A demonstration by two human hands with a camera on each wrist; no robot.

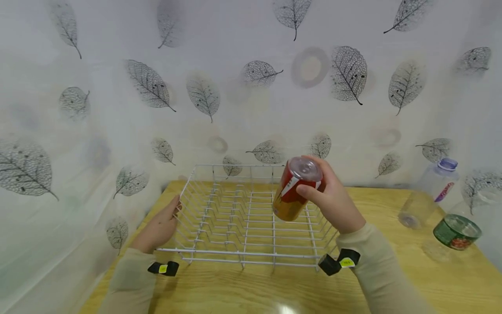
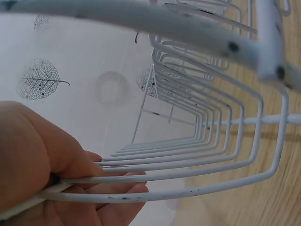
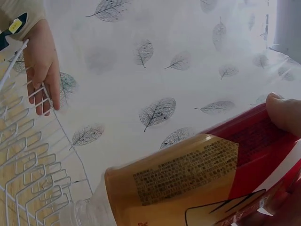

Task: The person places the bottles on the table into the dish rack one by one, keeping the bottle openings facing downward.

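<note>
A white wire dish rack (image 1: 243,253) sits on the wooden table. On its left side, my left hand (image 1: 158,229) holds the rim wire; in the left wrist view its fingers (image 2: 120,205) show behind the side wires. Over the rack's right part, my right hand (image 1: 337,200) grips a plastic bottle (image 1: 292,192) with a red and gold label. The bottle is upside down and tilted: its clear base faces up in the head view, while the clear neck (image 3: 84,214) points down toward the rack in the right wrist view.
On the right side of the table (image 1: 376,226) stands a clear bottle with a purple cap (image 1: 448,164). Beside it is a clear plastic container with a green label (image 1: 456,232). A leaf-patterned white curtain (image 1: 251,117) hangs behind and along the left.
</note>
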